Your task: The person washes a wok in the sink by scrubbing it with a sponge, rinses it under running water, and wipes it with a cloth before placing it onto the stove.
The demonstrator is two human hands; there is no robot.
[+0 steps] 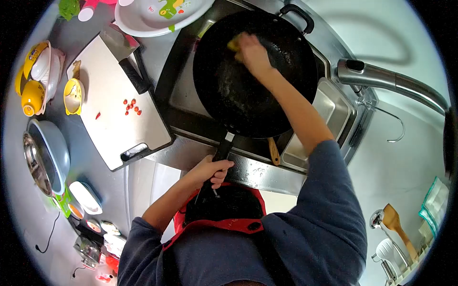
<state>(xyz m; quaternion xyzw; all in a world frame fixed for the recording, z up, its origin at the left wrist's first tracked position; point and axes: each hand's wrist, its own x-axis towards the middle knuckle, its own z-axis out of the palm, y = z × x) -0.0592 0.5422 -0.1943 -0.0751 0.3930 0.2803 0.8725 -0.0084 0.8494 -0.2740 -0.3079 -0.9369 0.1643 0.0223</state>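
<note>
A large black wok [248,105] rests over the sink, its inside dark with wet, shiny patches. My left hand [209,172] is wrapped around the wok's long handle [224,150] near the counter's front edge. Inside the wok, toward its far side, my right hand [253,52] presses a yellow sponge [233,45] to the surface; the fingers cover most of it. Beneath the near rim of the wok sticks out a wooden handle [274,151]; what it belongs to is hidden.
Left of the sink lies a cutting board [107,100] with red chili pieces [131,107], a cleaver [121,50] and a small yellow bowl [74,97]. A white basin [160,28] stands behind. The faucet [381,76] juts out at right beside a metal tray [329,107].
</note>
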